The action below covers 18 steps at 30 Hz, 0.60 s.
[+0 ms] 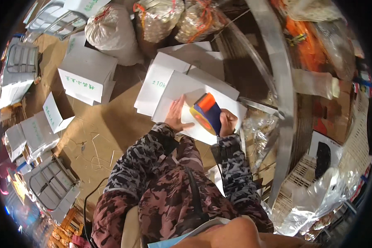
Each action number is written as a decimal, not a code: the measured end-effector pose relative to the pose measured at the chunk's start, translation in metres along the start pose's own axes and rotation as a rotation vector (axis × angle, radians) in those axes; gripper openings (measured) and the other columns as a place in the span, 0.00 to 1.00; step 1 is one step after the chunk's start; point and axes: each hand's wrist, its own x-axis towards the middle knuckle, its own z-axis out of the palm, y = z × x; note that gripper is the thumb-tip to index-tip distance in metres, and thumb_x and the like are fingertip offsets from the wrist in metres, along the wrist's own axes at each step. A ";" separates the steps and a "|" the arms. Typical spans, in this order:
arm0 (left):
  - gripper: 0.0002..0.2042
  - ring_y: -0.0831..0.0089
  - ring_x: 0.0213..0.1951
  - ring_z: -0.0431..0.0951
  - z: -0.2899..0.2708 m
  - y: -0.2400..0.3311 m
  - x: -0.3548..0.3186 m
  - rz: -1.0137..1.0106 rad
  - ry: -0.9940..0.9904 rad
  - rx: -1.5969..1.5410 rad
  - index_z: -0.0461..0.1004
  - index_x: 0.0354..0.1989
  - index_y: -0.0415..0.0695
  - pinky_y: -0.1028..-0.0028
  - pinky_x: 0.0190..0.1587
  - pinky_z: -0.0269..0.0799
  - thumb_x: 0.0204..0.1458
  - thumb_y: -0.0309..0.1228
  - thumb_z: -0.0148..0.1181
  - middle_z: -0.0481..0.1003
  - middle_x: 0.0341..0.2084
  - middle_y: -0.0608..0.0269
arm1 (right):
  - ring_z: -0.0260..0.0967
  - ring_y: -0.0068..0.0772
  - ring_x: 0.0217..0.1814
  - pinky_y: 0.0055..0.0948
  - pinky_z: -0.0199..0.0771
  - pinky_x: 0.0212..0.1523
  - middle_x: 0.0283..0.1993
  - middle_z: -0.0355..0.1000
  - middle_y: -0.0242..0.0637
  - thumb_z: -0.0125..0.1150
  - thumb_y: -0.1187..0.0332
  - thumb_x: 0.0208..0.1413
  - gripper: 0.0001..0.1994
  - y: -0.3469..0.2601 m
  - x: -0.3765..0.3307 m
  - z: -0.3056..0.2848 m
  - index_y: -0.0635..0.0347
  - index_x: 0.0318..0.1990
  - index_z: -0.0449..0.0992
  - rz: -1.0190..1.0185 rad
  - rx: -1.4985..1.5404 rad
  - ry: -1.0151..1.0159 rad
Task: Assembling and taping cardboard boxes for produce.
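Beneath both hands, the white box (pixel 184 85) slants lengthwise from upper left to lower right; the left hand (pixel 177 115) rests open-palmed on it, while the right hand (pixel 227 122) grips a tape dispenser (pixel 211 115), perhaps touching the box. Brown floor (pixel 122 124) spreads leftward; a tied sack (pixel 113 37) stands beyond.

Green writing (pixel 158 84) is on the white cardboard (pixel 151 91) in the middle. The big white box (pixel 87 78) on the far left has it too, and so does the small open box (pixel 54 115) nearer by.
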 end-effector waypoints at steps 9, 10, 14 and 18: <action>0.33 0.61 0.49 0.71 0.045 -0.009 -0.012 0.016 0.456 0.058 0.71 0.57 0.49 0.58 0.52 0.63 0.37 0.38 0.70 0.76 0.48 0.64 | 0.75 0.42 0.45 0.36 0.73 0.49 0.43 0.76 0.48 0.67 0.63 0.50 0.30 -0.029 0.004 0.021 0.71 0.59 0.69 -0.142 -0.628 -0.314; 0.33 0.61 0.49 0.71 0.047 -0.011 -0.014 -0.002 0.466 0.050 0.71 0.57 0.49 0.58 0.52 0.63 0.37 0.38 0.70 0.76 0.48 0.64 | 0.72 0.47 0.50 0.39 0.71 0.53 0.48 0.73 0.51 0.69 0.63 0.47 0.36 -0.041 0.002 0.028 0.70 0.63 0.64 -0.208 -0.680 -0.399; 0.34 0.60 0.49 0.71 0.039 -0.005 -0.019 -0.102 0.418 -0.009 0.70 0.59 0.49 0.58 0.52 0.63 0.37 0.38 0.70 0.77 0.45 0.62 | 0.67 0.56 0.59 0.42 0.68 0.58 0.59 0.67 0.56 0.70 0.67 0.41 0.45 -0.032 -0.006 0.041 0.67 0.68 0.55 -0.224 -0.875 -0.480; 0.37 0.57 0.55 0.68 0.008 0.017 -0.029 -0.085 0.396 -0.210 0.66 0.63 0.43 0.57 0.58 0.60 0.41 0.40 0.67 0.75 0.50 0.54 | 0.69 0.55 0.60 0.40 0.71 0.58 0.60 0.67 0.58 0.67 0.72 0.45 0.41 -0.019 0.007 0.024 0.67 0.68 0.54 -0.236 -0.740 -0.484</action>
